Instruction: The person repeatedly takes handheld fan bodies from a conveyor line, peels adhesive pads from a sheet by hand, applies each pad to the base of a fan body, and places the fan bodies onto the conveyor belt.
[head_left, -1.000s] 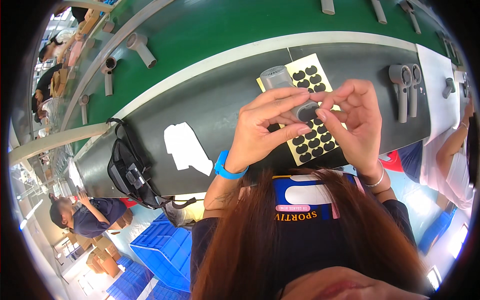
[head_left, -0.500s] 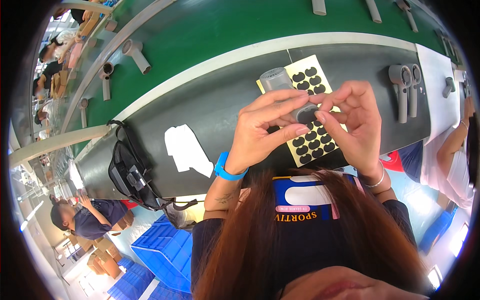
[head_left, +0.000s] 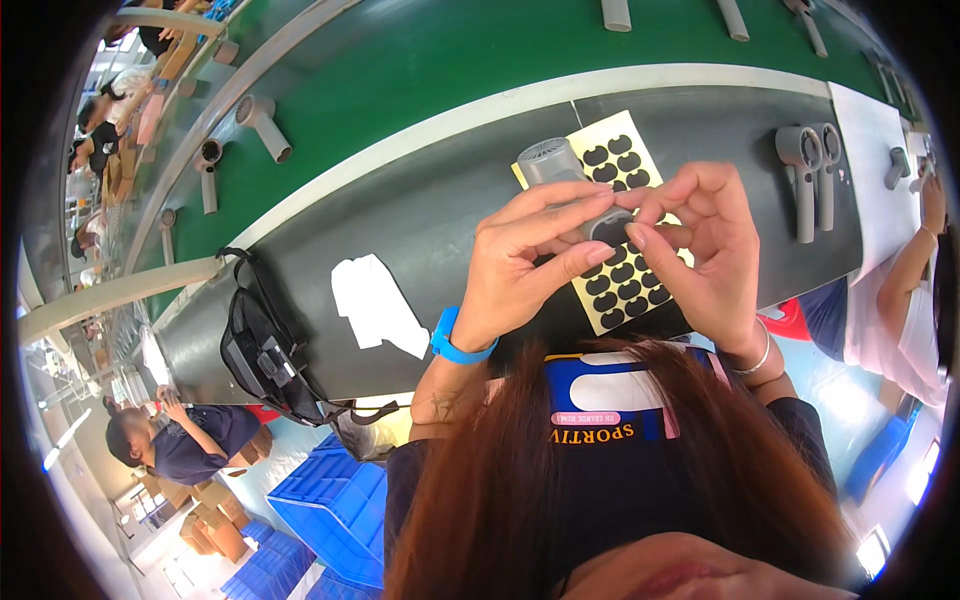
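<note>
My left hand (head_left: 520,250) is wrapped round a grey handheld fan (head_left: 548,162), whose grilled round head points away from me. The end of its handle faces me, and a black sticker (head_left: 612,228) covers most of that end. At the sticker's right edge, my right hand (head_left: 705,245) pinches with thumb and fingers. The fingertips partly hide the sticker, so how firmly it sits cannot be seen. Beneath both hands lies a pale yellow sheet (head_left: 640,150) with rows of black rounded stickers.
Two grey fans (head_left: 804,190) lie to the right on the dark worktop (head_left: 450,190). A white cloth or paper (head_left: 375,305) and a black bag (head_left: 262,340) lie left. Beyond runs a green conveyor belt (head_left: 400,60) carrying more fans. Blue crates (head_left: 330,490) stand below left; co-workers sit nearby.
The fans on the green belt have shifted slightly left. Both my hands keep nearly the same hold at the handle's end. A co-worker's arm at the right has moved a little.
</note>
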